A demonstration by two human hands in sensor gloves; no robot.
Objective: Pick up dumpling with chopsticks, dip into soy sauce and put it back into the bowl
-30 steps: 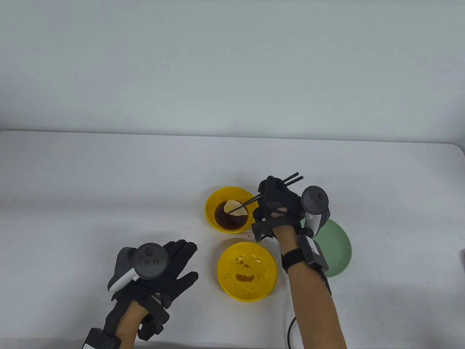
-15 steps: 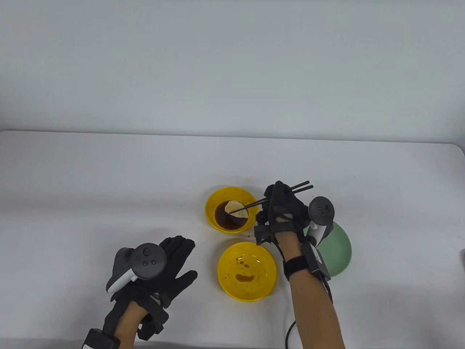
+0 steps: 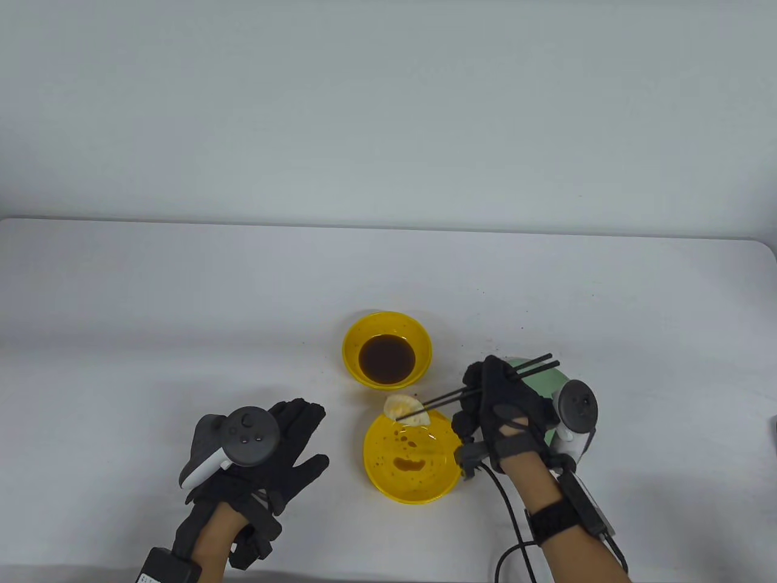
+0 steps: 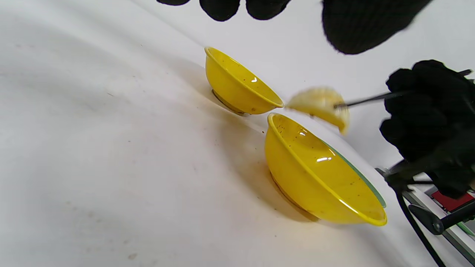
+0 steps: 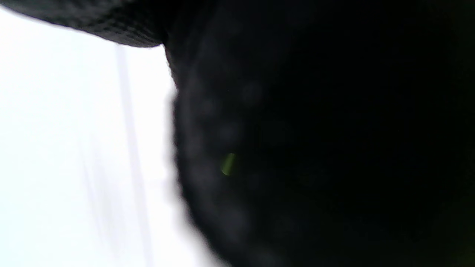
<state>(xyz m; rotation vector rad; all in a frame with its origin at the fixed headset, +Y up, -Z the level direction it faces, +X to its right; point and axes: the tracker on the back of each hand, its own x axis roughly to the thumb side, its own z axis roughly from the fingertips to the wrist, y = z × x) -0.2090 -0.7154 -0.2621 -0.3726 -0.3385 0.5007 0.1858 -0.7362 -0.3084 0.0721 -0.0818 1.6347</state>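
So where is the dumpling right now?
The dumpling is pinched in the chopsticks held by the right hand. In the table view it hangs over the far rim of the near yellow bowl, just this side of the sauce bowl.

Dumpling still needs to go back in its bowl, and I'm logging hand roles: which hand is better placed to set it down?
Right hand: its chopsticks already pinch the dumpling above the near yellow bowl. The left hand lies flat, empty.
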